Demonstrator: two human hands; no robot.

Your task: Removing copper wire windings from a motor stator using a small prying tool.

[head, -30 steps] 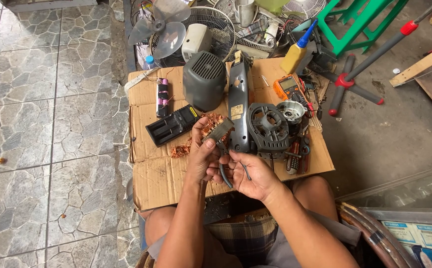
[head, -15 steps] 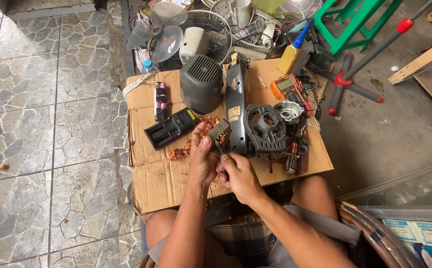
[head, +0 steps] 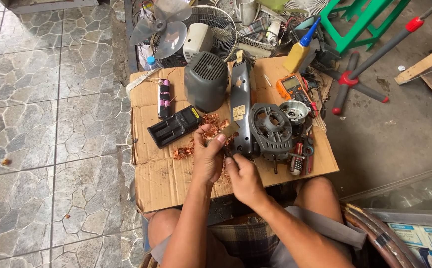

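Your left hand [head: 208, 158] pinches a small tan card strip [head: 228, 130] over the copper wire scraps [head: 211, 130]; at its 3 o'clock, your right hand [head: 243, 174] is curled shut, its contents hidden.

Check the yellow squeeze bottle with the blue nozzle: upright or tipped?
Tipped. The yellow squeeze bottle with the blue nozzle leans at the cardboard sheet's far edge, its nozzle slanting up to the right.

Rough matt cardboard sheet [head: 171, 183] – shiny copper wire scraps [head: 211, 124] on it – beside a seemingly matt plastic motor cover [head: 206, 79].
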